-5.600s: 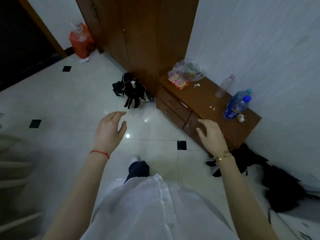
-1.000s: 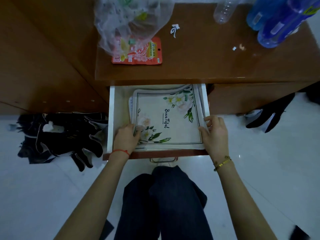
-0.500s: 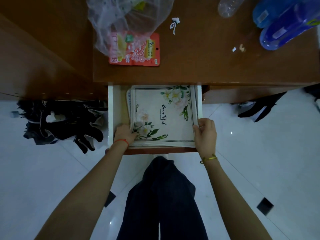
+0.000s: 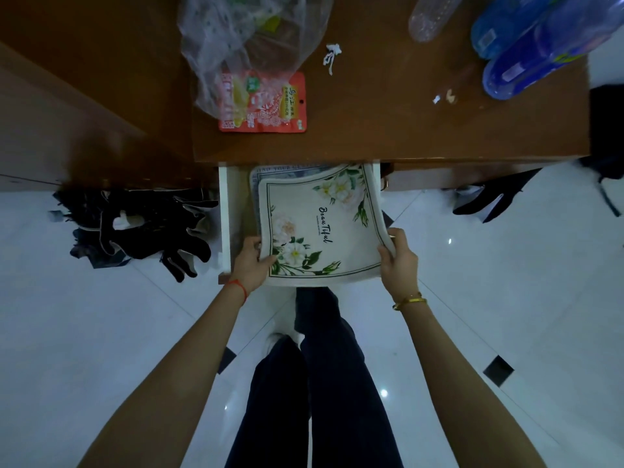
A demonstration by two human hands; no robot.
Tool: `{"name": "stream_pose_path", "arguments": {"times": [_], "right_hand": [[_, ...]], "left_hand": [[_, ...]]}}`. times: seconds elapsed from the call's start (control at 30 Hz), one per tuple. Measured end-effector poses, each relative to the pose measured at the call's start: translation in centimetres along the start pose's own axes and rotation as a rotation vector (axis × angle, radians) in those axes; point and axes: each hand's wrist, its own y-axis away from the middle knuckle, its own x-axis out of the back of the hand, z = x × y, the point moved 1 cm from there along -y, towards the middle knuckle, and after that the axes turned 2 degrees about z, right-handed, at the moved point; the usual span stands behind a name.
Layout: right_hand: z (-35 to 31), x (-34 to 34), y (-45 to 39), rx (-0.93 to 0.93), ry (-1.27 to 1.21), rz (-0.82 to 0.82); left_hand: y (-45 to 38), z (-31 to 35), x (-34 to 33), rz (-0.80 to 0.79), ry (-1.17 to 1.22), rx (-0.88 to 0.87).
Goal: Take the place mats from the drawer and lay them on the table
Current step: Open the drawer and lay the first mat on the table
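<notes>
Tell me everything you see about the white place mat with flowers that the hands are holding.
The white floral place mat looks like soft cloth, with a thin dark border line, pale flowers with green leaves at the corners and the script word "Beautiful". It bends upward, half lifted over the open white drawer. The left hand grips its near left edge, the right hand its near right corner. Another mat shows beneath it.

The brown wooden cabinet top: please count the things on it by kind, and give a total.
Blue plastic bottles: 2
Clear plastic bottle: 1
Clear plastic bag: 1
Red snack packet: 1
Small white scraps: 3
Total: 8
</notes>
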Motion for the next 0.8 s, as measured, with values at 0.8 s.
{"name": "stream_pose_path", "arguments": {"times": [0.8], "right_hand": [[-10.8,19.0,35.9,-0.107,-0.358,0.377]], "left_hand": [[37.3,4.7,9.9,-0.15,0.085,-0.527]]}}
